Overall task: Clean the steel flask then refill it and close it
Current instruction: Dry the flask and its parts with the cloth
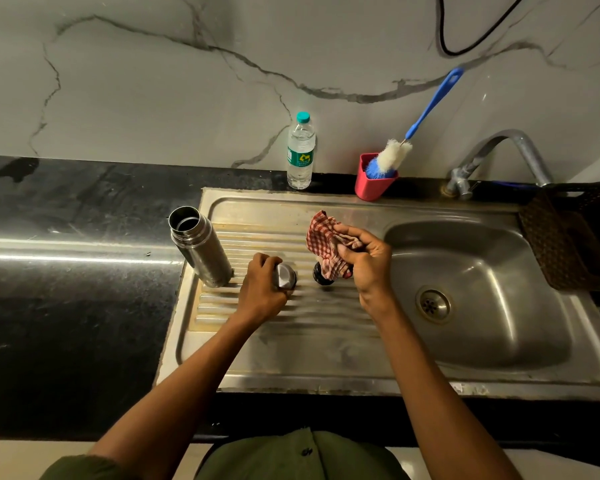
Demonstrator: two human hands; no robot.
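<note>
The open steel flask [201, 245] stands upright at the left end of the ribbed drainboard [291, 327], its mouth uncovered. My left hand [260, 289] rests on the drainboard, closed around the flask's steel cap [284, 276]. My right hand [362, 259] grips a red checked cloth [323, 242], which hangs over a small black stopper [321, 273] standing on the drainboard. A plastic water bottle [301, 152] with a teal cap stands at the back against the wall.
A red holder [373, 183] with a blue bottle brush [426, 112] sits behind the sink. The sink basin [482, 271] lies to the right, the tap [499, 157] above it. A brown woven basket [568, 233] stands far right. Black countertop [66, 271] spreads left.
</note>
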